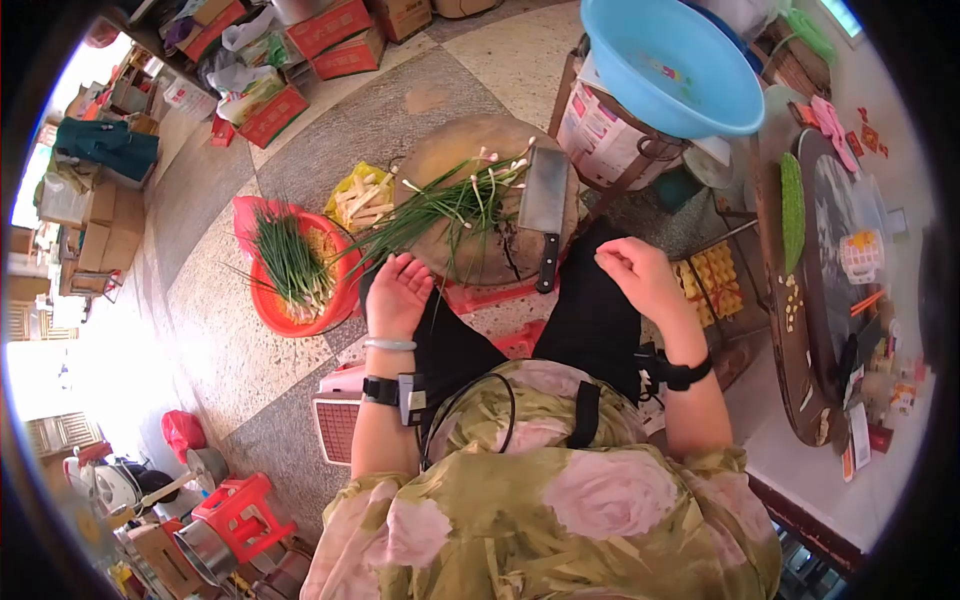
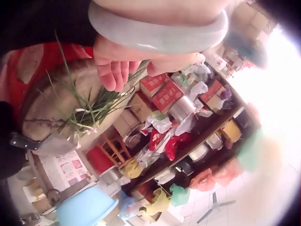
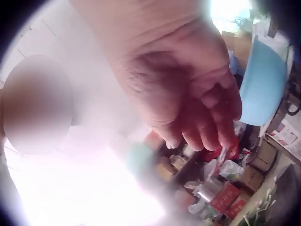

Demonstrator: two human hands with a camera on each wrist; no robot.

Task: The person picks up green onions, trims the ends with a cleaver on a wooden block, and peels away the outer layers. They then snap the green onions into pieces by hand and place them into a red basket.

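My left hand [image 1: 398,297] is raised over the left thigh, palm turned up and fingers loosely bent, with nothing in it. On the other side my right hand [image 1: 640,278] hangs above the right thigh, and in the right wrist view its relaxed fingers [image 3: 204,129] hold nothing. Between and beyond them stands a round wooden chopping block [image 1: 440,150]. A loose heap of scallions [image 1: 465,205] with white bulbs lies across it, green tops trailing over the left edge. A cleaver [image 1: 543,190] lies at the block's right, its black handle pointing toward me.
Left of the block, a red basin [image 1: 268,312] holds more scallions [image 1: 285,250]. A yellow bag [image 1: 362,195] of pale cut strips sits behind it. A blue basin [image 1: 640,80] stands at the back right. A bitter melon [image 1: 792,210] lies on the right-hand table.
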